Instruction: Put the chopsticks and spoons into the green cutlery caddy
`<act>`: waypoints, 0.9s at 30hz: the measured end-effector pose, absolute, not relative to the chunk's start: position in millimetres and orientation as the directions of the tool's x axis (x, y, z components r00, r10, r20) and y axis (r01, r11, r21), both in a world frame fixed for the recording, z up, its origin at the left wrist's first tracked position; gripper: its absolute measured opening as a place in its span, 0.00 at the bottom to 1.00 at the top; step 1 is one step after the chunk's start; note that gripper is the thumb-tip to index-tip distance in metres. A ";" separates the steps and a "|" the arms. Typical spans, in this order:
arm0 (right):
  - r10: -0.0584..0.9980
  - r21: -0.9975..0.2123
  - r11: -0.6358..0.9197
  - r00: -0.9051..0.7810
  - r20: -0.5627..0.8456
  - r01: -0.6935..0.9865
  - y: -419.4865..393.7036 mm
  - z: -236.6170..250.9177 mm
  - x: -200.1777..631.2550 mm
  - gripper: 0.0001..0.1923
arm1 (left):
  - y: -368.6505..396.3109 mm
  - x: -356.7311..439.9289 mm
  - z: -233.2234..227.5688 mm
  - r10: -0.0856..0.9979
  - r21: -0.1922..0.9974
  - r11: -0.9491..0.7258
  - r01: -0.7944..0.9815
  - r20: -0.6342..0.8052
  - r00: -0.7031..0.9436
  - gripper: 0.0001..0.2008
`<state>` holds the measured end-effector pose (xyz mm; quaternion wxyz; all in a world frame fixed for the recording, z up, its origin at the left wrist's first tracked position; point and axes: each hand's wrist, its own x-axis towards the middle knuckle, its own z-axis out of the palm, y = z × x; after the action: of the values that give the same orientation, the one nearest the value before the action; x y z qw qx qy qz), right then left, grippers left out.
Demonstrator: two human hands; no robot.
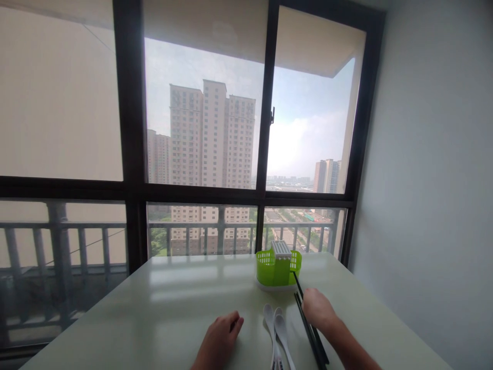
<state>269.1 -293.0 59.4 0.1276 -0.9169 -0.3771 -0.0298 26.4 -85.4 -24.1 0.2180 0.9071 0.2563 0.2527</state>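
My right hand [318,310] is curled knuckles-up over a bundle of black chopsticks [313,340] lying on the pale table [173,308]. The chopstick tips reach toward a lime-green utensil holder [269,272] with a white slotted insert [281,248], just beyond the hand. Two white spoons [278,329] lie side by side between my hands, bowls pointing away from me. My left hand [220,336] rests palm-down on the table left of the spoons, fingers loosely bent, holding nothing.
The table runs up to a large dark-framed window [265,128] with a balcony railing [96,241] and tall buildings outside. A plain grey wall [431,180] stands close on the right, next to the table's right edge.
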 end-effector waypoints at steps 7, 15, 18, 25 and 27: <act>0.812 -0.786 -0.060 0.488 0.320 0.615 -258.7 92.1 213.5 0.06 | -93.5 16.9 -6.6 0.530 0.648 -0.749 0.138 0.462 0.711 0.15; 0.838 -0.681 0.147 0.276 0.472 0.717 -217.9 64.1 157.9 0.05 | -104.0 12.6 3.8 0.403 0.660 -0.751 -0.031 0.494 0.771 0.09; 0.854 -0.670 0.127 0.263 0.449 0.732 -216.5 61.1 159.0 0.06 | -103.8 15.7 0.6 0.388 0.649 -0.760 -0.017 0.475 0.790 0.08; 0.857 -0.727 0.122 0.298 0.420 0.675 -219.3 70.1 166.9 0.05 | -101.5 22.7 -3.8 0.381 0.617 -0.784 0.073 0.385 0.840 0.07; 0.835 -0.751 0.124 0.340 0.432 0.648 -219.5 76.0 167.6 0.04 | -101.5 23.4 -5.3 0.395 0.613 -0.785 0.094 0.377 0.838 0.06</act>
<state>167.6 -219.5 76.0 0.4913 -0.6548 -0.5663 0.0952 23.4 -101.5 -5.3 0.2993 0.9106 0.1344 0.2512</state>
